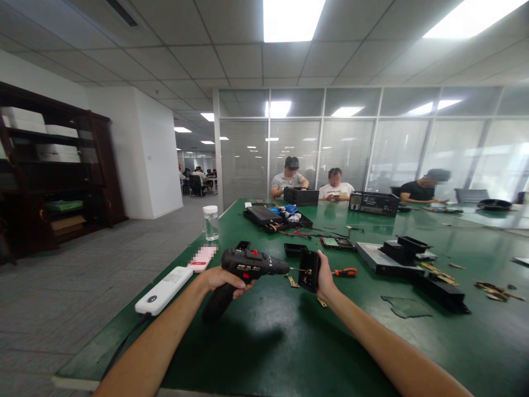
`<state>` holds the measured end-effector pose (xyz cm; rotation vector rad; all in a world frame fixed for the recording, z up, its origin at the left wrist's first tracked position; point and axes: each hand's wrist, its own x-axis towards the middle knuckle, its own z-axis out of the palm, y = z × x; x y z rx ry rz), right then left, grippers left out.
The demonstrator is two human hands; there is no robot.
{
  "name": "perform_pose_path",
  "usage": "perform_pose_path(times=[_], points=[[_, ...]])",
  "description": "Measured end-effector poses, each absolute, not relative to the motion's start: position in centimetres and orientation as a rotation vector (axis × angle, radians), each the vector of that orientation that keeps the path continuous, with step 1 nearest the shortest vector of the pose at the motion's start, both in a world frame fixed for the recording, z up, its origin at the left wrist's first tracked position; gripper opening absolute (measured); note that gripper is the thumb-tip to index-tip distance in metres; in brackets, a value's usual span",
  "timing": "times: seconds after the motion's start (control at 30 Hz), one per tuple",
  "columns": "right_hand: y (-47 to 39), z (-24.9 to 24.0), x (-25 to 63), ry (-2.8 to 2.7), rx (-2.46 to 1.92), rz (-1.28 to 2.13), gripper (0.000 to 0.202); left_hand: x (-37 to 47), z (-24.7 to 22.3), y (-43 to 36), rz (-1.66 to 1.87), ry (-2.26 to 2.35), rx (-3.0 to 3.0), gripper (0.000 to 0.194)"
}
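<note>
L hand (228,281) is wrapped round the handle of a cordless drill (248,262), fingers closed; can't tell if the trigger's pressed. Drill is held up over near-middle of the green table (264,353), bit (296,269) pointing right. R hand (325,274) grips a small blk housing (305,281) from its right side, held up on edge w/ its open face toward the drill; bit tip is at brass-coloured bits inside, can't tell if it's seated. Just right of R hand: orange-handled screwdriver (346,272). Brass strip (293,282) lies on table btwn drill & housing, blk tray (295,250) just behind. Left edge: white power strip (165,289), w/ clear bottle (211,225) farther back. Right: grey flat unit (378,262) w/ blk parts on top. Far side: 3 co-workers seated, approx. centre to right.
</note>
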<state>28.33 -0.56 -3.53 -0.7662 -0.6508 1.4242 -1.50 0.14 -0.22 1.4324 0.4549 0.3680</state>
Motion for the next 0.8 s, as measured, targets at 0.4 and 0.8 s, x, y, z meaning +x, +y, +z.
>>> perform_pose_path(times=[0.4,0.8], points=[[-0.37,-3.68,28.52,-0.643,-0.768,1.431,0.042,-1.46,0.04,-0.01,0.352,0.458,1.432,0.037],[-0.5,-3.4,28.37,-0.644,-0.775,1.413,0.04,-1.56,-0.14,0.19,0.334,0.438,1.425,0.038]])
